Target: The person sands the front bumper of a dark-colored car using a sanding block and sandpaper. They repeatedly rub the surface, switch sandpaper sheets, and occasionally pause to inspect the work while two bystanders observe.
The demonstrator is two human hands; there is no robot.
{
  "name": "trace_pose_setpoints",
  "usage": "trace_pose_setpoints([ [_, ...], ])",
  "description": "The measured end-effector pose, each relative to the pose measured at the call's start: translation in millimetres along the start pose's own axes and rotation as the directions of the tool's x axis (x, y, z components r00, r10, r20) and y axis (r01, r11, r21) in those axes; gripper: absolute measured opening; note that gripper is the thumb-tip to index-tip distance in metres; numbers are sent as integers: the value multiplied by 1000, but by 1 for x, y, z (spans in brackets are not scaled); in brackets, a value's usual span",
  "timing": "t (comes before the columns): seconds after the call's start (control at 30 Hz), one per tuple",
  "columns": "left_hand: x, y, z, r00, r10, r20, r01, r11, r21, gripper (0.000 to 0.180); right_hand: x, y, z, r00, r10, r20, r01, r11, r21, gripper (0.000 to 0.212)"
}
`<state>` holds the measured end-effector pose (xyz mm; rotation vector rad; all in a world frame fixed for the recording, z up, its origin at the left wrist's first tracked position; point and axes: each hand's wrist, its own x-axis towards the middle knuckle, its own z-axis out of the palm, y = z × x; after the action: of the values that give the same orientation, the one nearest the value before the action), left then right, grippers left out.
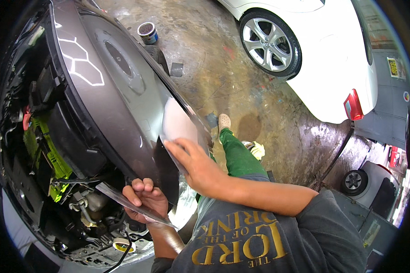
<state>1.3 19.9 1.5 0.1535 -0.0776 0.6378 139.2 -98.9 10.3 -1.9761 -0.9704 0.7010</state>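
My left hand (146, 200) is closed around a long, thin grey strip (118, 196) at the front edge of the grey car's fender. Its fingers curl over the strip, palm turned up; what the strip is made of I cannot tell. Higher up, my right hand (193, 166) reaches across my body to the fender side, fingers together and nearly straight. A thin grey sheet (175, 158) shows along the underside of those fingers; its kind is unclear. Beneath and beside both hands lies the glossy grey fender (109, 98), with a dull sanded-looking patch (118, 59) farther back.
The open engine bay (77, 141) lies at left, with a tape roll (124, 245) near its front. A tin (147, 32) and a dark square (176, 69) are on the stained floor (205, 59). A white car (323, 50) stands at right, another vehicle (373, 189) beyond.
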Motion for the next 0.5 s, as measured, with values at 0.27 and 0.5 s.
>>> trace_pose_setpoints([
  [0.27,-2,3,0,1000,-9,-23,9,1000,17,24,31,38,-59,997,74,4,-74,991,113,62],
  [0.5,1,1,2,999,-16,-46,18,999,27,25,83,52,-56,967,241,87,-254,945,204,64],
])
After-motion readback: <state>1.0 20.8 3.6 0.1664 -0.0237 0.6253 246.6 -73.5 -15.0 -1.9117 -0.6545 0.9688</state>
